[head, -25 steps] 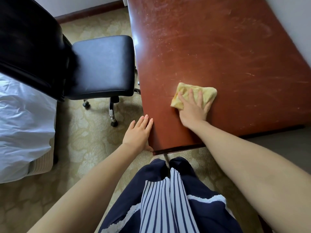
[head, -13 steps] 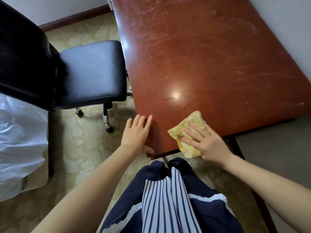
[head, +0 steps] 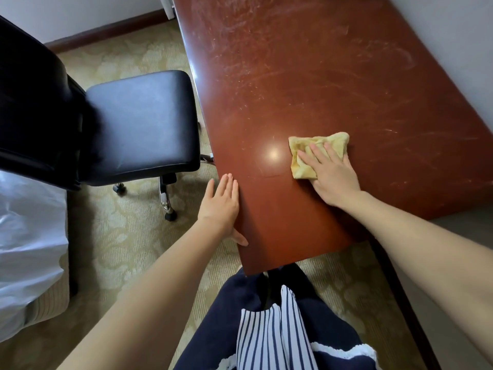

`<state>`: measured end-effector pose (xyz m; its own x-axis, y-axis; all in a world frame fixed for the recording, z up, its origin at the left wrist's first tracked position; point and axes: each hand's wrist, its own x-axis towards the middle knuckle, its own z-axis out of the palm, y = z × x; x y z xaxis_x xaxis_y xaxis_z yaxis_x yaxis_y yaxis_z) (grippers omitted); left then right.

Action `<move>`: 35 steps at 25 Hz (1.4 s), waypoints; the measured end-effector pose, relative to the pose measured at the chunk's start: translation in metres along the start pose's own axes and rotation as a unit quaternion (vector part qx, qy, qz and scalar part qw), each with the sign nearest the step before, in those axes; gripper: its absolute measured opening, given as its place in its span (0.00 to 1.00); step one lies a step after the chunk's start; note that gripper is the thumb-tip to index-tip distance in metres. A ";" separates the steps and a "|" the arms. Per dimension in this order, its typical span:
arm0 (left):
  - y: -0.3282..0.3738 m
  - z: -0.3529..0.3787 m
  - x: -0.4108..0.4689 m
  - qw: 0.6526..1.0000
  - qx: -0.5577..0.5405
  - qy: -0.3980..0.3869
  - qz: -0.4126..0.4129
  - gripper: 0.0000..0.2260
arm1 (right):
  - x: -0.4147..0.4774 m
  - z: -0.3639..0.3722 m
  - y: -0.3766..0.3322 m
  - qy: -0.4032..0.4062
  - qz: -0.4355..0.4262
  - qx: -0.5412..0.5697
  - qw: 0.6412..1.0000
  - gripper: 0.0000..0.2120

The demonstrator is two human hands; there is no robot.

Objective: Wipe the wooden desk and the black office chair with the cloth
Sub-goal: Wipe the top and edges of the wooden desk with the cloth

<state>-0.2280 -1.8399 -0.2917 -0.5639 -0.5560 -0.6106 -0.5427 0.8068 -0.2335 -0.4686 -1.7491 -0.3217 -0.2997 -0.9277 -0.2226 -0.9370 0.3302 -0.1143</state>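
The right hand (head: 333, 177) lay flat, fingers spread, pressing the yellow cloth (head: 317, 153) onto the near part of the wooden bench (head: 306, 76), while the left hand (head: 221, 206) rested flat against its left edge, beside the black office chair (head: 141, 124).

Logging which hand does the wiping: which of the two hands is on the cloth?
The right hand, pressed flat on the yellow cloth on the desk. The left hand only rests bare on the desk's edge.
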 end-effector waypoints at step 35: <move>0.169 -0.069 0.050 0.990 -0.099 0.089 0.053 0.54 | -0.078 0.003 0.216 0.009 0.038 0.038 0.999 0.35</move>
<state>-0.3904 -1.7452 -0.3095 -0.7155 -0.5101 -0.4774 -0.5754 0.8178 -0.0114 -0.6468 -1.6048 -0.3314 -0.3734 -0.9020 -0.2167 -0.8951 0.4116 -0.1711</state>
